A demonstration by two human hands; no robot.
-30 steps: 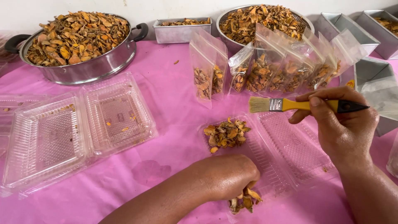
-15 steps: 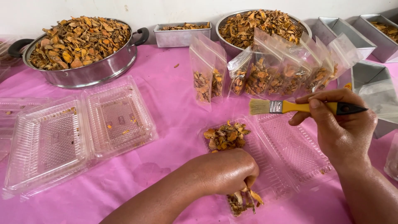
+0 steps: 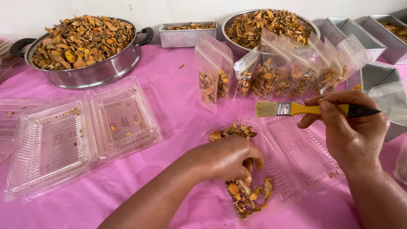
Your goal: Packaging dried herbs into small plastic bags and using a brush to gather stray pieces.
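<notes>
My right hand (image 3: 345,127) grips a yellow-handled paintbrush (image 3: 311,110), held level with its bristles pointing left above an open clear clamshell tray (image 3: 303,148). My left hand (image 3: 227,157) rests curled on a heap of dried orange-brown root slices (image 3: 246,193) in the tray's left half, fingers pinching some slices. More slices (image 3: 233,131) show just beyond the knuckles.
A second open clamshell tray (image 3: 80,135) lies at left on the pink cloth (image 3: 178,97). Behind stand a steel pot (image 3: 85,46) and a bowl (image 3: 267,23) heaped with slices, several filled clear bags (image 3: 275,72), and metal tins (image 3: 186,34) (image 3: 381,34).
My left hand has shifted slightly forward over the slices and closed on them. The brush hand has barely moved.
</notes>
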